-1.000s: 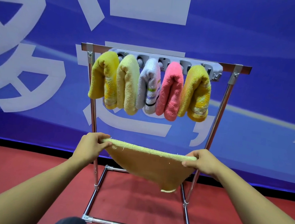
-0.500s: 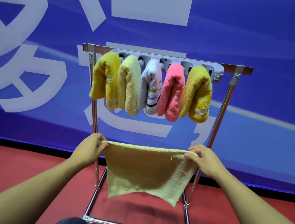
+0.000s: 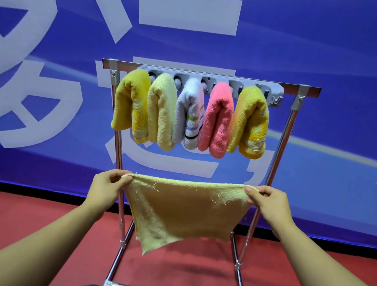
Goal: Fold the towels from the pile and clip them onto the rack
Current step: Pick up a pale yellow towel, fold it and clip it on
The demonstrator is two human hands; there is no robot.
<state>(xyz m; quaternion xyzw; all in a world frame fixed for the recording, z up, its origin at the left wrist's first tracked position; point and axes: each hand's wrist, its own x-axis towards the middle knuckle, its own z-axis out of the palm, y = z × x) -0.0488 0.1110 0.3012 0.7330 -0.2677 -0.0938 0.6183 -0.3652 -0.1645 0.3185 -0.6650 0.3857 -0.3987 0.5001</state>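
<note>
left hand [image 3: 107,186] + right hand [image 3: 269,205] grip clamped on tan towel [image 3: 184,210] top corners, below rack [image 3: 284,139] | risk: we fold crooked, uneven hem | clip bar [image 3: 278,94] looks full

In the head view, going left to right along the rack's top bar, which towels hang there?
Mustard yellow towel → pale yellow towel → white striped towel → pink towel → orange-yellow towel, all five folded and hanging from the grey clip strip on the rack.
</note>
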